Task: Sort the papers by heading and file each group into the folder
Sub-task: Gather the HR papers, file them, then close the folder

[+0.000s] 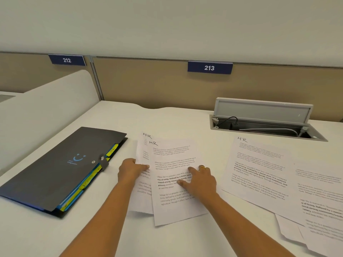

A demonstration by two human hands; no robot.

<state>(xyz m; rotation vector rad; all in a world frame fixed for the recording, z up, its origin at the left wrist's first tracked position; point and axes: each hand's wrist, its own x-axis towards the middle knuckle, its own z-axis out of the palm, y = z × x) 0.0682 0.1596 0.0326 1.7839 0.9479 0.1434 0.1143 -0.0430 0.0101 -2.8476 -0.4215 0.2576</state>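
Note:
Two overlapping printed sheets headed "HR" lie in the middle of the white desk: the top sheet (173, 160) and a lower sheet (143, 145) sticking out to its left. My left hand (130, 168) pinches the left edge of this small pile. My right hand (199, 179), with a gold ring, presses flat on the top sheet with fingers spread. A dark grey expanding folder (61, 164) with a blue smiley and yellow tabs lies shut to the left. Another "HR" sheet (259, 167) lies to the right, on top of a loose spread of papers (319, 197).
An open cable hatch (263, 117) with wires sits at the back right of the desk (185, 119). A beige partition with signs 212 (66, 60) and 213 (209, 68) runs behind. A white divider (46, 101) rises at the left.

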